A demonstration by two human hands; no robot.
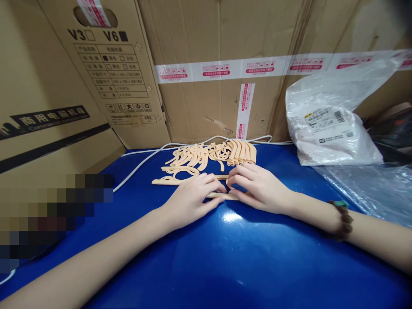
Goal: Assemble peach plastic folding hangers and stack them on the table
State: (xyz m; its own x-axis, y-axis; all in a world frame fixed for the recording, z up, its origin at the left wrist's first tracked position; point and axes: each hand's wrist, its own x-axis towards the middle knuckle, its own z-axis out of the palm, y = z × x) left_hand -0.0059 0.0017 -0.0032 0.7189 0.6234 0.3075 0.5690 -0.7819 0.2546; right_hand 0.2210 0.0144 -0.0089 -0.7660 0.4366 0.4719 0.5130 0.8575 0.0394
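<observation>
Close together over the blue table, my left hand (193, 197) and my right hand (257, 189) are both closed on a slim beige strip (220, 195). The left thumb and fingers pinch its left part, and the right thumb and fingers grip further right; the fingers cover much of it. Behind the fingertips lies another beige bar (221, 177), partly hidden. Just left of my left hand rests a beige piece with an open loop (167, 182). Beyond the hands are a heap of curved beige pieces (189, 155), small hook-shaped pieces (219, 151) and a row of curved arms (242, 152).
Large cardboard boxes (209, 107) stand along the back and left of the blue table (206, 266). A white cable (138, 165) runs behind the pieces. At the right sit a white plastic parcel bag (334, 128) and clear plastic film (373, 189). The left edge is pixelated.
</observation>
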